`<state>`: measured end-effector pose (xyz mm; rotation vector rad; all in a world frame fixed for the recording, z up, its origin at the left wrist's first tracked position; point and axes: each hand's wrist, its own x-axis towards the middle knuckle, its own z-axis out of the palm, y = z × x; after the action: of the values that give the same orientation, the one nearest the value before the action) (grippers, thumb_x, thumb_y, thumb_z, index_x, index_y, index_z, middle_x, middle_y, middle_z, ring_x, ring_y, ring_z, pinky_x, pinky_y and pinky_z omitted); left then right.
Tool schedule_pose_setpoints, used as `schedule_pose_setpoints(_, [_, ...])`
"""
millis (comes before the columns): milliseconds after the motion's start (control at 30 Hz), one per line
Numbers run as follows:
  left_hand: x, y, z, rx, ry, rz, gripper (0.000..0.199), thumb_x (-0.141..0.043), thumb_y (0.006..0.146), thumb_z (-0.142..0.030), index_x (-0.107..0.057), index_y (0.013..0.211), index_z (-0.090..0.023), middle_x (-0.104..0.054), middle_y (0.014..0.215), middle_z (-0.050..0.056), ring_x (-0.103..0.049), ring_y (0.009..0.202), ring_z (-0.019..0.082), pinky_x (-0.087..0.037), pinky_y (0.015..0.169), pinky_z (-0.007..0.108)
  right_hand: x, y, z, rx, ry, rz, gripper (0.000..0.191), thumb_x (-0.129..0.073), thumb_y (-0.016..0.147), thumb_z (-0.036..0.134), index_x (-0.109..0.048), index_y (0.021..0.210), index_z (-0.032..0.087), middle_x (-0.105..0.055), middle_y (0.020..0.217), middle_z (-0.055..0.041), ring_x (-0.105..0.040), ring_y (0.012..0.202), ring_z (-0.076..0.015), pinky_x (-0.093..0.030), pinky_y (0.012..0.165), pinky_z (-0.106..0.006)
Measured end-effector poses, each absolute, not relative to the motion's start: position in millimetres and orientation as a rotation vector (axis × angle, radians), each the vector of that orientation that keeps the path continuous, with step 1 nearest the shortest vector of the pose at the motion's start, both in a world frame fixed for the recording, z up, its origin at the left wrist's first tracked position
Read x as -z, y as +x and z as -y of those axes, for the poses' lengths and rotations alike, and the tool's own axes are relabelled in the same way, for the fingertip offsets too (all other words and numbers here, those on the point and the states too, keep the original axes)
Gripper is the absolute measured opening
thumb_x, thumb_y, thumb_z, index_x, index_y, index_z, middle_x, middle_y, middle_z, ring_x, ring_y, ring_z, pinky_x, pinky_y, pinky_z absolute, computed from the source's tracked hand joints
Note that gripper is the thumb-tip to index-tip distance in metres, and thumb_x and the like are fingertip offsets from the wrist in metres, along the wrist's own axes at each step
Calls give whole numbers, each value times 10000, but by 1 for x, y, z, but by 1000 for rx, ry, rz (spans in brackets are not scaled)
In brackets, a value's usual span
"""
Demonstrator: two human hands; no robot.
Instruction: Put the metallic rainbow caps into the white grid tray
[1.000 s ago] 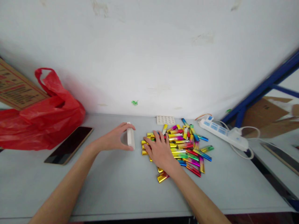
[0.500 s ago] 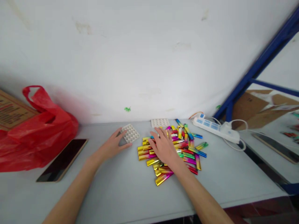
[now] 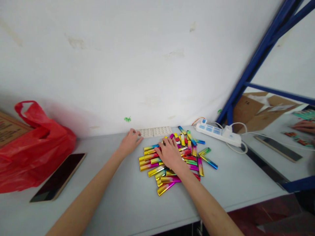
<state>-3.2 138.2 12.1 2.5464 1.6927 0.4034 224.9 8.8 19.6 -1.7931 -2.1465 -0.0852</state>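
My left hand is at the left end of a white tray with rows of small cells, thumb and fingers around that end. This tray lies against the wall, end to end with a second white tray of the same kind. My right hand rests palm down on a heap of shiny lighter-like sticks in gold, red, purple, green and blue. Its fingers are spread and slightly bent, and whatever lies beneath the palm is hidden.
A red plastic bag stands at the left beside a cardboard box. In front of it lies a phone. A white power strip with cables is at the right, near a blue metal frame. Another person's hand shows at far right.
My left hand has moved its tray back to the wall, turning it from a slant into line with the other tray. My right hand stays on the heap. The view has shifted rightward.
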Motion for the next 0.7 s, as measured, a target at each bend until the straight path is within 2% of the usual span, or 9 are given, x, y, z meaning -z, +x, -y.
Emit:
schedule_pose_setpoints(133, [-19,9,-144,-360,2559,-1713,331,-576,1007,-471,-672,1190,-213,-557,1267,118,-678,1072,281,-585,980,438,-19,227,-9,95,-1789,2145,454,-434,1141,457,-754,1295,174,-673,1418,-175,-552,1375,-325,-357,1246,-560])
schedule_pose_setpoints(333, [-36,22,-146,-358,2659,-1664,368,-644,978,-481,-678,1215,-202,-549,1353,173,-573,1283,404,-524,1058,572,-20,226,-10,77,-1783,2152,450,-448,1136,453,-760,1283,165,-678,1411,-183,-545,1390,-327,-340,1256,-561])
schedule_pose_setpoints(433, [-37,46,-152,-423,2734,-1376,260,-669,976,-380,-697,1201,-252,-591,1312,121,-576,1271,337,-492,1115,516,-21,226,-10,77,-1783,2145,459,-439,1137,460,-766,1272,167,-690,1387,-174,-553,1379,-332,-340,1257,-568])
schedule_pose_setpoints(567, [-30,78,-160,-405,2721,-1255,97,-716,928,-325,-726,956,-233,-643,1133,96,-631,1120,293,-528,1064,471,-24,225,-10,78,-1807,2131,470,-433,1139,466,-767,1270,162,-694,1377,-173,-557,1379,-324,-349,1254,-550])
schedule_pose_setpoints(700, [-32,89,-165,-483,2686,-1196,157,-662,940,-355,-705,864,-224,-646,1047,99,-630,1094,289,-540,1067,479,-25,226,-11,84,-1798,2128,469,-424,1144,466,-769,1262,171,-699,1366,-167,-579,1351,-309,-362,1249,-535])
